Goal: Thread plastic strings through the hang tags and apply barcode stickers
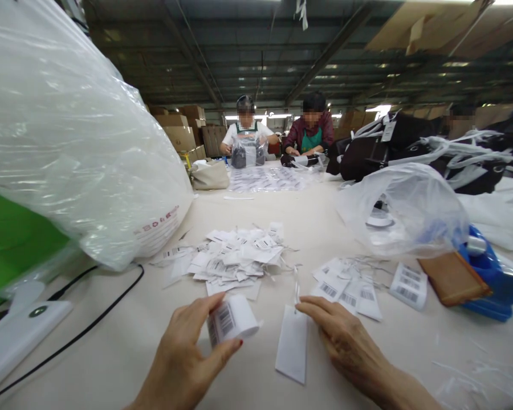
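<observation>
My left hand (188, 350) is closed around a small roll of white barcode stickers (239, 316), its thumb and fingers at either side. A blank white hang tag (291, 344) lies on the table between my hands, its string running upward. Over the tag's top right corner my right hand (337, 330) reaches with outstretched fingers; the fingertips touch the corner near the string, and the thumb is hidden. Beyond my left hand is a loose pile of white hang tags (235, 256). Several barcoded tags (346, 285) are fanned out past my right hand.
A big plastic bag (81, 136) bulges at the left above a black cable (98, 324). On the right are a sticker sheet (408, 286), a blue holder (491, 296), a clear bag (410, 210) and black bags (389, 148). Two people work across the table.
</observation>
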The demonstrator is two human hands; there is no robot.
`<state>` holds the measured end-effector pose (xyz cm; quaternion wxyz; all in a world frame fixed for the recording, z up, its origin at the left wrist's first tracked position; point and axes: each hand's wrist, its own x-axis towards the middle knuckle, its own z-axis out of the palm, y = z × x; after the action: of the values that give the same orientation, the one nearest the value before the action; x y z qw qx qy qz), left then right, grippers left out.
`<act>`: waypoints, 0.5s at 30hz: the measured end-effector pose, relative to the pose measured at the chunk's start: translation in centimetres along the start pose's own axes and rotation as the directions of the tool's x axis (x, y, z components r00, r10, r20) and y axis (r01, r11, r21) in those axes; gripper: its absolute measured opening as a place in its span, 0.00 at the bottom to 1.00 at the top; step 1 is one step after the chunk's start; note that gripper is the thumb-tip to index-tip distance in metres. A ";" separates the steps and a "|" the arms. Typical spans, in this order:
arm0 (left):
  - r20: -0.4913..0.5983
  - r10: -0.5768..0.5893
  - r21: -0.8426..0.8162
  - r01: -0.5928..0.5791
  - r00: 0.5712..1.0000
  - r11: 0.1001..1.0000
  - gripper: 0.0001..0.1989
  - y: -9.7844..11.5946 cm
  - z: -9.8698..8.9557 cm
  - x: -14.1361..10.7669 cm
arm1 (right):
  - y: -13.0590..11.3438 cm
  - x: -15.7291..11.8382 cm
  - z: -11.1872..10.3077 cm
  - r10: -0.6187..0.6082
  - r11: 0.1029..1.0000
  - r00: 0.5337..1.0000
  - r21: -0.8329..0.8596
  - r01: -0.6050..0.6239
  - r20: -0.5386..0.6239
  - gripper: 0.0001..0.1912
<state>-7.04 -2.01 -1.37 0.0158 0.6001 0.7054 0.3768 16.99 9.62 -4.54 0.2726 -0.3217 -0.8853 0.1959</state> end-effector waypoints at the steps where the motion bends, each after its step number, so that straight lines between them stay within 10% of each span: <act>1: -0.008 0.093 0.028 -0.093 0.996 0.995 0.25 0.4 0.1 -0.2 | -0.7 -0.2 -0.2 0.043 0.997 0.998 0.066 -0.040 -0.035 0.17; 4: -0.003 0.328 0.135 -0.325 0.945 0.936 0.29 1.1 1.0 -0.8 | -3.3 -0.7 0.0 0.244 0.862 0.960 0.422 -0.281 0.140 0.20; 7: -0.032 0.464 0.174 -0.452 0.885 0.875 0.31 1.6 2.3 -1.4 | -5.4 -1.1 1.3 0.330 0.419 0.859 0.754 -0.505 0.391 0.26; 10: -0.085 0.523 0.129 -0.511 0.848 0.850 0.32 2.1 3.4 -2.1 | -6.0 -1.3 2.7 0.436 0.023 0.797 0.880 -0.475 0.419 0.22; 13: 0.066 0.177 -0.241 -0.157 0.982 0.958 0.34 2.7 3.6 -2.6 | -5.8 -1.2 2.9 0.528 -0.119 0.756 0.915 -0.385 0.386 0.19; 15: 0.379 -0.050 -0.508 0.252 0.924 0.823 0.26 3.0 3.5 -2.6 | -5.6 -1.2 2.4 0.547 -0.137 0.745 0.919 -0.370 0.381 0.18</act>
<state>-2.16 -2.45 -3.28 0.3419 0.5685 0.5995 0.4478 13.73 4.38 -3.92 0.3829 -0.3518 -0.3170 0.7932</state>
